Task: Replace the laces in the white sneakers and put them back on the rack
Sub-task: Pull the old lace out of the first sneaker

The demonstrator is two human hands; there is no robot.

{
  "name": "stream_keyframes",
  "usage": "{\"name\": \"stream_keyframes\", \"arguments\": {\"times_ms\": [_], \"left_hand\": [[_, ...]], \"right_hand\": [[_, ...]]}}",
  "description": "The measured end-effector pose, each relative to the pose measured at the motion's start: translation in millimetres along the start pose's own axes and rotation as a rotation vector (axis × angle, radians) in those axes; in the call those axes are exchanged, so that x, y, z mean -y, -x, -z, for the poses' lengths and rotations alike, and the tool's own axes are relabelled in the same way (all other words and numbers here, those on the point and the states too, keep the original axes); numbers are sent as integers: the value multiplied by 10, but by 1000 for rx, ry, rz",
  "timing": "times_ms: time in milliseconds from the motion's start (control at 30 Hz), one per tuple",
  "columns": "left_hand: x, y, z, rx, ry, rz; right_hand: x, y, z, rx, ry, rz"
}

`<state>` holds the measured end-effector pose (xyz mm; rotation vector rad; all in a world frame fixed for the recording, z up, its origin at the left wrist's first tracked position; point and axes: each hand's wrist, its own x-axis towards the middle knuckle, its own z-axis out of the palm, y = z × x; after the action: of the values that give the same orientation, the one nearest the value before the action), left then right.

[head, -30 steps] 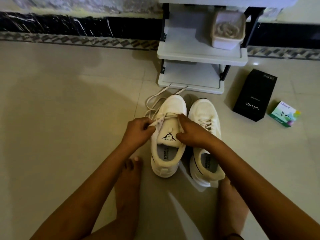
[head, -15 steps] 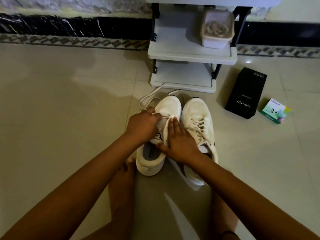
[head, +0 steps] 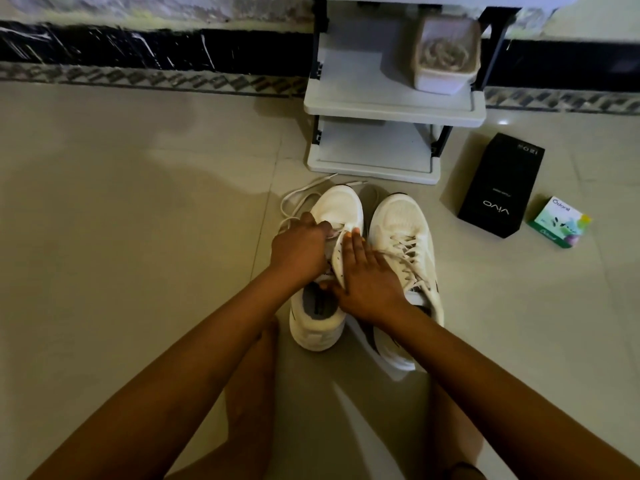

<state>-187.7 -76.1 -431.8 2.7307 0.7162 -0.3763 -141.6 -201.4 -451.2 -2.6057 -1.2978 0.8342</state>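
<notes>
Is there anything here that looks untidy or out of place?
The lace of the unfinished sneaker trails loose over the floor toward the rack; the other sneaker is laced. A black box and a small green box lie on the floor beside the rack. Nothing spilled or damaged.

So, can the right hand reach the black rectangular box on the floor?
Probably yes. The right hand lies flat, and only the low laced white sneaker lies between it and the black rectangular box.
</notes>
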Motion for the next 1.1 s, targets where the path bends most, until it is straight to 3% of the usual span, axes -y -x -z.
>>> {"name": "stream_keyframes", "arguments": {"times_ms": [100,167,300,467,600,833,867,933,1000,1100], "left_hand": [[17,-69,79,21,271,75],[21,-66,91,-10,305,90],[87,28,35,-57,231,77],[111,47,37,-155,-51,47],[59,35,-5,-186,-101,-6],[13,103,175,-39,611,-7],[3,110,165,2,585,-39],[4,98,115,17,316,-83],[65,76,69,-37,121,-15],[143,62,21,-103,116,54]], "right_hand": [[25,32,-46,-18,58,24],[39,50,-75,-24,72,46],[40,57,-95,-28,60,51],[27,56,-129,-59,58,49],[27,53,-142,-67,64,50],[19,42,-175,-81,90,51],[20,41,-170,-76,94,51],[27,47,-157,-78,87,49],[35,51,-153,-81,81,44],[39,55,-150,-80,85,40]]}}
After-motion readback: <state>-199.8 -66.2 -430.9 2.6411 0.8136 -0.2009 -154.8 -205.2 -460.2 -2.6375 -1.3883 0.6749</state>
